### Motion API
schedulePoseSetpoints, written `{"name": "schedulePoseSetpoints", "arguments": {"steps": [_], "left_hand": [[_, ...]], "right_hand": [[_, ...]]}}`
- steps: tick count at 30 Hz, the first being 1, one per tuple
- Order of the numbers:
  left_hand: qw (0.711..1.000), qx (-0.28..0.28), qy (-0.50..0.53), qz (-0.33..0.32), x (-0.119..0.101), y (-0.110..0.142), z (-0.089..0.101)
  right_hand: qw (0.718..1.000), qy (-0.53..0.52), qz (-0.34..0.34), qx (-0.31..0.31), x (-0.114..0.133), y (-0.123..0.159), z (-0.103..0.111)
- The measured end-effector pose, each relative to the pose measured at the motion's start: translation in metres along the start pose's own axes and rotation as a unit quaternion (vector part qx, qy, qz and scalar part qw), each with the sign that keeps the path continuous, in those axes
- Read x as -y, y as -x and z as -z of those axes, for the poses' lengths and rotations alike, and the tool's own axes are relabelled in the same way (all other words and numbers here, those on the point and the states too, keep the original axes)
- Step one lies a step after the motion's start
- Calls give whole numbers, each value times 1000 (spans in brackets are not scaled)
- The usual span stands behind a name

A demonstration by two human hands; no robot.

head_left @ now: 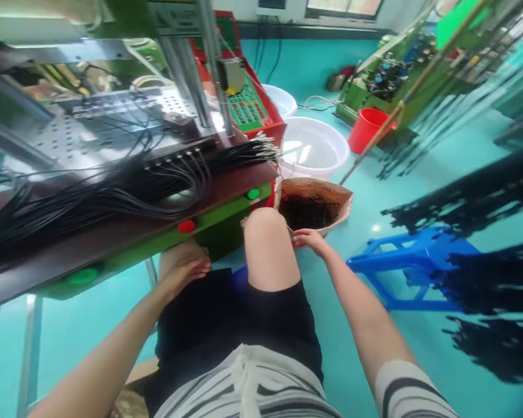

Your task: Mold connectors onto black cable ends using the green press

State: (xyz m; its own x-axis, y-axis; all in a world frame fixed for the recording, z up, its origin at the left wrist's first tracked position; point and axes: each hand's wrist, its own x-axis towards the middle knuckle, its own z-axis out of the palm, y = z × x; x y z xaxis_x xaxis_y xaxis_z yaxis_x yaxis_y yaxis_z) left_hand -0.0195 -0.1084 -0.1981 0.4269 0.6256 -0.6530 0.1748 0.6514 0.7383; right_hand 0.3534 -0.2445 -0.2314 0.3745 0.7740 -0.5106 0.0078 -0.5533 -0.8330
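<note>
My right hand (pixel 308 237) is at the near rim of a brown paper bag (pixel 346 204), its fingers closed on the edge. Dark, thin pieces lie inside the bag, too blurred to name. Over my left knee, below the machine's front edge, is my left hand (pixel 190 268), fingers loosely stretched and no object seen in it. Above it, bundles of black cables (pixel 169 180) with pale tips lie along the machine table (pixel 230 188).
Green buttons (pixel 253 194) and a red button (pixel 186 226) line the table's front. Behind the bag stand a white tub (pixel 318 145) and a red bucket (pixel 368 130). To the right are a blue stool (pixel 401 261) and hanging black cable bundles (pixel 470 191).
</note>
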Motion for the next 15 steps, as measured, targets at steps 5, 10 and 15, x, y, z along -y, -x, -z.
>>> {"name": "schedulePoseSetpoints", "arguments": {"steps": [5,10,15], "left_hand": [[976,-141,140,-90,22,28,50],[928,-280,215,-118,48,34,75],[909,-329,248,-68,89,22,104]], "right_hand": [[999,6,-33,24,16,-19,-2],[992,73,-78,70,28,-35,-29],[975,166,-113,98,32,-48,-66]]}}
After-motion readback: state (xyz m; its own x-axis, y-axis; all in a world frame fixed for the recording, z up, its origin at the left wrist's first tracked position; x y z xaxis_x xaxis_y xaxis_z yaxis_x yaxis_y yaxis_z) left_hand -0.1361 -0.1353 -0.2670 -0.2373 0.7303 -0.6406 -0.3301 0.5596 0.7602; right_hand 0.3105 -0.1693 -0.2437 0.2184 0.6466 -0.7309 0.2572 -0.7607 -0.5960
